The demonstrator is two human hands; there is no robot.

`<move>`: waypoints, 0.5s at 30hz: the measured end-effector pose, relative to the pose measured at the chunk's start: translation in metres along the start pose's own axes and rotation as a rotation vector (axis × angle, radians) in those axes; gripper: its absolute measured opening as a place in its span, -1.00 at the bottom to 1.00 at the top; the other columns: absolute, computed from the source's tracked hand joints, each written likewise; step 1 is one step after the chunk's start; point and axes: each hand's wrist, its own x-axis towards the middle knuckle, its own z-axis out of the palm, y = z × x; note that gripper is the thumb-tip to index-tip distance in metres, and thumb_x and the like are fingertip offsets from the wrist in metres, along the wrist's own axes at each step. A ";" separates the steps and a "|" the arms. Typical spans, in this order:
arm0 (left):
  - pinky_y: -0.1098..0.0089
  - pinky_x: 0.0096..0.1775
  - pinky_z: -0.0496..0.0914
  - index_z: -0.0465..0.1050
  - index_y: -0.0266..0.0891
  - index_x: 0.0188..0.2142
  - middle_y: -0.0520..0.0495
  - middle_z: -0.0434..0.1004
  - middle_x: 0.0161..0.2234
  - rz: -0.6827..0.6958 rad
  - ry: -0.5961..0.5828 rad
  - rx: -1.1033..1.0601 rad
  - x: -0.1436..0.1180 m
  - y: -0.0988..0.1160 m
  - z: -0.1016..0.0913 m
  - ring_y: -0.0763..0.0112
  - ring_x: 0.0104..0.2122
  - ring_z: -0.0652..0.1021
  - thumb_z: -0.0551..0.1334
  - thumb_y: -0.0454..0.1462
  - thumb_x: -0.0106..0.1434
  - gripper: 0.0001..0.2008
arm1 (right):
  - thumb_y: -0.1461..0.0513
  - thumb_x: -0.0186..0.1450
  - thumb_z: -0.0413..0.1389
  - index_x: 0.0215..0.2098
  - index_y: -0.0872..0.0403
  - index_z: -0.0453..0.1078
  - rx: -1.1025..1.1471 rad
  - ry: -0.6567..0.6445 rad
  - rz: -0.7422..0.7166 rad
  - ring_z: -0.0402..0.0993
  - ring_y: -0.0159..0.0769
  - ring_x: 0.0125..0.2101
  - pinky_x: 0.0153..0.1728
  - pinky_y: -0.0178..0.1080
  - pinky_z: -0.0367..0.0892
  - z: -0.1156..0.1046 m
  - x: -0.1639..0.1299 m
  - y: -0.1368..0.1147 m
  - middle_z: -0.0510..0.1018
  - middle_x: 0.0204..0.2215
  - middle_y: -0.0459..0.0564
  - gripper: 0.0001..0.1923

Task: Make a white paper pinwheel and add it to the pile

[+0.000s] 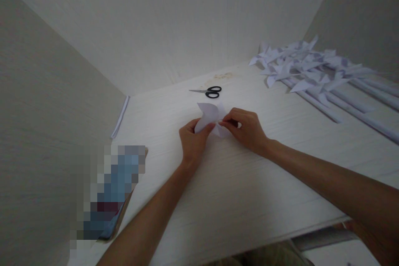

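Note:
Over the middle of the white table, my left hand (193, 140) grips a white paper pinwheel (209, 114) between thumb and fingers. Its curved blades stand up from the hold. My right hand (246, 128) is closed in a pinch at the pinwheel's centre, from the right side. Whether something small sits in that pinch is hidden by the fingertips. Just beyond the hands lies a pair of scissors (209, 91) with black handles, its blades pointing left.
Finished-looking paper pinwheels (307, 66) on rolled paper sticks (352, 110) are heaped at the back right. A thin white paper strip (120, 117) lies by the left wall. A blurred-out phone-like device (120, 212) rests at the left. Walls enclose the table (237, 199) on three sides.

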 end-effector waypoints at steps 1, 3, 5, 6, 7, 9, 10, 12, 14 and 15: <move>0.52 -0.56 0.25 0.50 -0.31 -0.50 0.08 0.40 -0.61 0.002 -0.006 0.003 0.000 0.000 0.000 0.57 -0.61 0.33 0.31 -0.28 -0.14 -0.84 | 0.29 0.14 0.10 -0.57 0.14 0.33 -0.001 0.000 0.005 0.23 -0.46 -0.60 -0.54 -0.37 0.15 0.000 0.000 0.000 0.37 -0.62 -0.09 -0.86; 0.53 -0.58 0.22 0.49 -0.31 -0.54 0.09 0.36 -0.64 0.007 -0.012 0.002 -0.001 0.000 0.000 0.59 -0.63 0.30 0.30 -0.29 -0.13 -0.88 | 0.29 0.14 0.10 -0.57 0.14 0.33 -0.003 0.003 0.014 0.23 -0.46 -0.60 -0.54 -0.37 0.15 0.000 0.000 -0.001 0.37 -0.62 -0.09 -0.86; 0.53 -0.60 0.19 0.48 -0.32 -0.58 0.11 0.32 -0.66 0.013 -0.019 -0.002 -0.001 0.000 -0.001 0.60 -0.64 0.27 0.29 -0.29 -0.12 -0.90 | 0.29 0.14 0.10 -0.57 0.13 0.32 -0.002 0.007 0.017 0.23 -0.46 -0.60 -0.54 -0.37 0.15 -0.001 0.000 -0.001 0.37 -0.62 -0.09 -0.86; 0.54 -0.61 0.18 0.47 -0.32 -0.59 0.11 0.30 -0.67 0.015 -0.022 -0.003 -0.001 -0.001 -0.001 0.61 -0.64 0.26 0.29 -0.29 -0.11 -0.90 | 0.29 0.14 0.10 -0.57 0.13 0.32 -0.001 0.008 0.019 0.23 -0.46 -0.60 -0.54 -0.37 0.15 -0.001 0.000 -0.002 0.37 -0.62 -0.09 -0.86; 0.54 -0.61 0.17 0.46 -0.32 -0.60 0.11 0.29 -0.67 0.016 -0.024 -0.003 -0.001 -0.001 -0.001 0.61 -0.65 0.24 0.29 -0.29 -0.11 -0.90 | 0.29 0.13 0.10 -0.57 0.13 0.32 -0.001 0.010 0.021 0.23 -0.47 -0.60 -0.54 -0.38 0.15 -0.001 0.000 -0.002 0.37 -0.62 -0.10 -0.86; 0.54 -0.62 0.15 0.45 -0.32 -0.62 0.12 0.27 -0.68 0.018 -0.029 -0.003 -0.001 -0.001 -0.001 0.62 -0.65 0.23 0.29 -0.29 -0.11 -0.89 | 0.29 0.13 0.11 -0.57 0.13 0.32 -0.007 0.011 0.022 0.22 -0.47 -0.61 -0.55 -0.38 0.15 -0.001 0.000 -0.002 0.37 -0.62 -0.10 -0.86; 0.55 -0.62 0.14 0.45 -0.32 -0.62 0.12 0.26 -0.68 0.020 -0.031 -0.003 -0.001 -0.001 -0.001 0.62 -0.65 0.22 0.29 -0.28 -0.11 -0.89 | 0.29 0.13 0.11 -0.57 0.13 0.32 -0.009 0.011 0.021 0.22 -0.48 -0.61 -0.55 -0.38 0.14 -0.001 0.000 -0.002 0.36 -0.62 -0.10 -0.86; 0.54 -0.63 0.13 0.44 -0.32 -0.63 0.12 0.24 -0.68 0.023 -0.036 0.001 0.000 -0.001 0.000 0.62 -0.65 0.21 0.29 -0.28 -0.11 -0.88 | 0.30 0.13 0.11 -0.57 0.14 0.31 -0.004 0.008 0.015 0.21 -0.48 -0.61 -0.55 -0.38 0.14 -0.001 0.000 -0.002 0.36 -0.62 -0.10 -0.87; 0.54 -0.63 0.13 0.43 -0.32 -0.64 0.12 0.23 -0.69 0.021 -0.038 0.009 0.000 0.000 0.000 0.62 -0.65 0.20 0.29 -0.27 -0.11 -0.87 | 0.30 0.13 0.10 -0.57 0.13 0.31 0.013 0.003 0.009 0.21 -0.48 -0.60 -0.55 -0.39 0.14 -0.001 0.000 -0.002 0.35 -0.61 -0.10 -0.87; 0.54 -0.63 0.13 0.43 -0.32 -0.65 0.12 0.23 -0.69 0.018 -0.037 0.013 -0.001 0.000 0.000 0.62 -0.65 0.20 0.29 -0.27 -0.11 -0.87 | 0.30 0.13 0.10 -0.57 0.13 0.31 0.019 0.001 0.009 0.21 -0.48 -0.60 -0.55 -0.39 0.14 -0.001 0.000 -0.002 0.35 -0.61 -0.11 -0.87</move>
